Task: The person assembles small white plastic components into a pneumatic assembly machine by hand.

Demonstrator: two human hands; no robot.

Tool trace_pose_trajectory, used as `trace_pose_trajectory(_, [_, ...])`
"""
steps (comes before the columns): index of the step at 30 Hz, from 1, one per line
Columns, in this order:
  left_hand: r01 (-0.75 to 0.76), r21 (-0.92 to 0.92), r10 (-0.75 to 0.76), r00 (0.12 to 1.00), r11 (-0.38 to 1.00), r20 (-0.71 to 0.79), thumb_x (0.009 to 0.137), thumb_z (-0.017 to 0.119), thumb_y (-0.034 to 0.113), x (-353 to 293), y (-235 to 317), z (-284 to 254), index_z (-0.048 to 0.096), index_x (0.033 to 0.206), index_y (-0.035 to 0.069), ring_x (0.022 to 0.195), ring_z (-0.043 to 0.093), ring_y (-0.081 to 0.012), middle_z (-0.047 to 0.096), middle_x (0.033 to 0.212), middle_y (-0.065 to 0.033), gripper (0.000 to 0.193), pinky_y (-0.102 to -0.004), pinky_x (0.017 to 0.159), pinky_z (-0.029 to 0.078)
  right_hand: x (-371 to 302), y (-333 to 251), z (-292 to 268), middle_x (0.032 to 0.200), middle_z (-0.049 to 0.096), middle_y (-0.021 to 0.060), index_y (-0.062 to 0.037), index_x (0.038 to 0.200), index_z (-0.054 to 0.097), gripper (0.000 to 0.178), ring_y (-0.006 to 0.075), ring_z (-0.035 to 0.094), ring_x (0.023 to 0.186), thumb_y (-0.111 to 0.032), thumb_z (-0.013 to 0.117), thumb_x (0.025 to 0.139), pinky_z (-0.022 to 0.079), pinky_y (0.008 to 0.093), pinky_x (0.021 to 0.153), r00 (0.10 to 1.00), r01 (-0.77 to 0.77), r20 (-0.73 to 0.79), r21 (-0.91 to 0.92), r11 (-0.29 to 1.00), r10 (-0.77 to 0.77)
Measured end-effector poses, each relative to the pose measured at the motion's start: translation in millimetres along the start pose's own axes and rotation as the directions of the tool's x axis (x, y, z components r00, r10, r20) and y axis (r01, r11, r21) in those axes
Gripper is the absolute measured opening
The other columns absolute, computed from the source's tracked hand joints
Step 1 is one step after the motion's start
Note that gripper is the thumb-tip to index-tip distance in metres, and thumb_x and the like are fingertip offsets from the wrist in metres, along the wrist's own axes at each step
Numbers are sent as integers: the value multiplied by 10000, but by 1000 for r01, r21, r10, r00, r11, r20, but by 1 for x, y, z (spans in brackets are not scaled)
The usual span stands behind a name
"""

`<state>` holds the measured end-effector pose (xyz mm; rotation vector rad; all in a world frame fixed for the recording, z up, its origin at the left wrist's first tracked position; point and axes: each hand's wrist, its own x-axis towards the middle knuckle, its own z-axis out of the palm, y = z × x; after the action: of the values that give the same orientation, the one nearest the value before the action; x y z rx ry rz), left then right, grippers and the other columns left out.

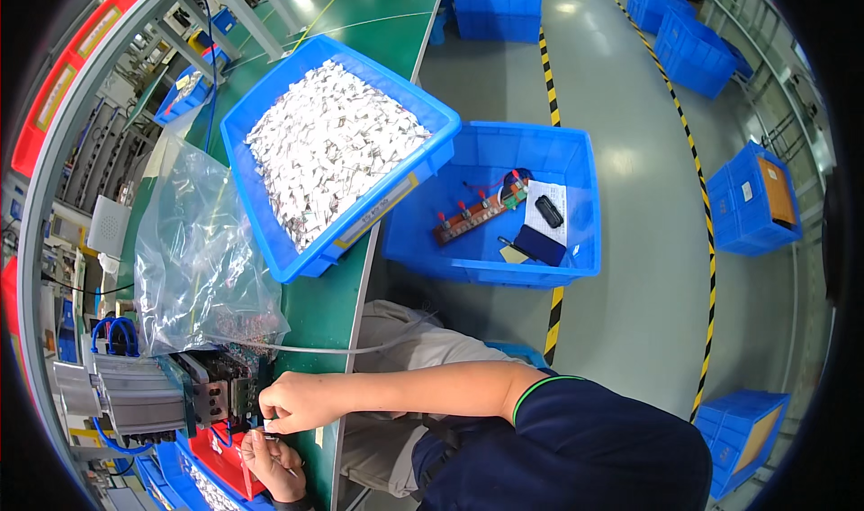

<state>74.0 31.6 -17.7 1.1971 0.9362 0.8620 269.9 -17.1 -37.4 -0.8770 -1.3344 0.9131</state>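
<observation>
My right hand (301,403) reaches in from the right, fingers bent in a pinch beside the front of a bench machine (211,398) with a grey cylindrical body. Just below it, my left hand (273,466) is curled with the palm partly turned up, thumb and fingers closed. A small white part (270,427) shows at the fingertips of my right hand, close to those of my left. What my left fingers hold is too small to make out. A red bin (225,461) stands beside my left hand, under the machine.
A blue bin (432,119) heaped with small white parts sits on the green bench (319,317). A clear plastic bag (202,250) lies beside it. Right of the bench, a larger blue crate (576,196) holds a strip fixture, paper and a dark pouch. A grey tube (333,350) crosses the bench edge.
</observation>
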Motion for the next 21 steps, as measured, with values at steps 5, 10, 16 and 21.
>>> trace_pose_trajectory(5, [12,-25,-12,1000,1000,-17,926,547,221,1,6,8,529,870,69,336,315,-60,417,517,22,163,-209,299,233,3,-1,-2,649,617,161,24,748,611,225,272,628,608,-197,650,735,468,349,530,1000,18,-12,-14,1000,-18])
trace_pose_trajectory(10, [130,76,-130,992,989,-5,941,515,202,-19,43,40,473,767,119,376,300,-53,376,546,49,197,-203,333,250,9,-4,2,664,634,136,32,832,600,231,209,628,584,-189,652,788,467,323,523,999,26,42,-36,999,-24])
trace_pose_trajectory(16, [185,60,-186,983,981,9,934,528,198,-26,49,38,497,804,87,391,333,-56,412,572,32,174,-203,348,268,3,0,8,637,609,81,15,860,587,253,131,567,565,-232,640,841,435,289,514,995,-27,90,-49,998,31])
trace_pose_trajectory(21, [179,-19,-177,982,984,64,923,545,176,-25,52,28,502,822,80,394,357,-70,421,586,12,146,-207,349,279,8,-6,8,659,605,65,15,897,589,258,103,543,574,-238,626,858,426,273,526,986,-92,131,-76,993,101])
